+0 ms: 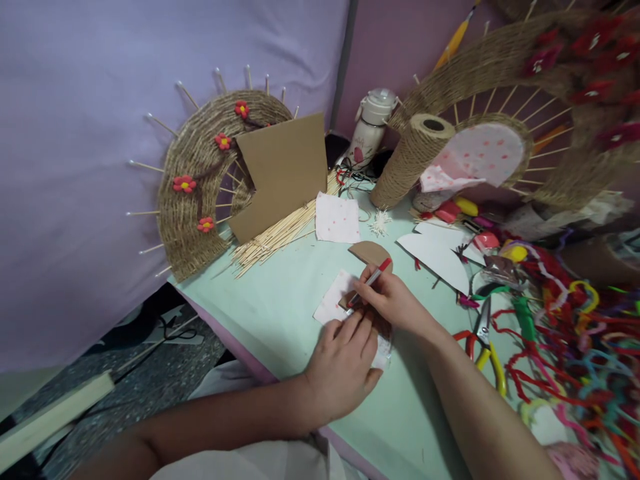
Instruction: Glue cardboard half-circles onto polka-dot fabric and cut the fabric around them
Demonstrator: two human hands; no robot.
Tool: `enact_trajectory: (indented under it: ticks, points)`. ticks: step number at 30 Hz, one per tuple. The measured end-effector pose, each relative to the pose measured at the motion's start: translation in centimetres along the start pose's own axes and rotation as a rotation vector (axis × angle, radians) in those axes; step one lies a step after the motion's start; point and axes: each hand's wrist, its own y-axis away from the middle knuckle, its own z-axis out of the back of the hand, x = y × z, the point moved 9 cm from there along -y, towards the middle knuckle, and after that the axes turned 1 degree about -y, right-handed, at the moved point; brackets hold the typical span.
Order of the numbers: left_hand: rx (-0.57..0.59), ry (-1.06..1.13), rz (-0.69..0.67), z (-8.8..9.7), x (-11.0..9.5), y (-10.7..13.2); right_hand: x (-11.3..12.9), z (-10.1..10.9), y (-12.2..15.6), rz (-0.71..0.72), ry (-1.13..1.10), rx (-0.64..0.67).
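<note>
Bottle (368,133) lidded, contents unclear; right hand (393,297) grip closed round pen (374,277); left hand (343,367) flattened over dotted sheet (327,308).

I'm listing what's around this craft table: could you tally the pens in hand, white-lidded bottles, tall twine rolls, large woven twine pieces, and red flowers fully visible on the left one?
Pen in the right hand: 1
White-lidded bottle: 1
Tall twine roll: 1
Large woven twine pieces: 2
Fully visible red flowers, left piece: 4
Total: 9
</note>
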Motion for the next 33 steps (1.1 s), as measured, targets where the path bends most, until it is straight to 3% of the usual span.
enact_trajectory:
  ticks: [14, 23, 33]
  points:
    - [0.001, 0.0, 0.004, 0.0, 0.0, 0.0, 0.0, 0.2, -0.2, -0.005, 0.037, -0.007]
    - [-0.016, -0.005, -0.001, 0.1, -0.1, 0.0, -0.8, 1.4, 0.1, -0.012, 0.069, -0.071]
    - [-0.017, -0.008, -0.002, 0.1, 0.0, 0.0, -2.5, 4.0, 1.6, -0.058, 0.1, -0.257]
